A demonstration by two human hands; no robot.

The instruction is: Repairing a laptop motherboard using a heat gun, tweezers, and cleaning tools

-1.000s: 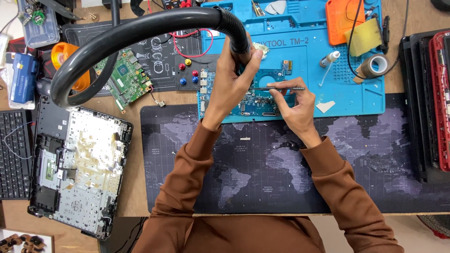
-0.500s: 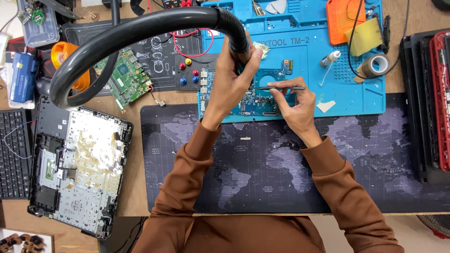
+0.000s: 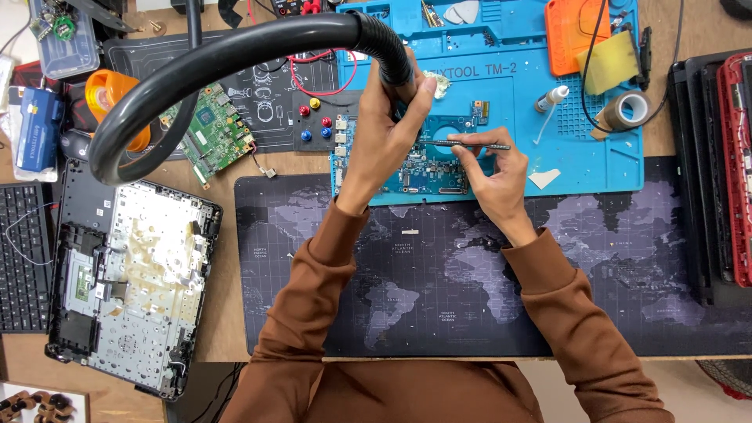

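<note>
Blue circuit board [image 3: 423, 168] lying flat on blue work mat [image 3: 564, 149], mid-tabletop. Gripping black flexible hose [image 3: 235, 59] end with left hand [image 3: 384, 129], fingers wrapped round nozzle, aiming it at board. Pinching thin metal tool [image 3: 470, 144] in right hand [image 3: 493, 172], fingers together, tip over board. Opened laptop base [image 3: 125, 282] sitting far left.

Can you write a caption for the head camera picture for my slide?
Left hand grips a black hose while right hand holds a thin tool over a circuit board.
</note>
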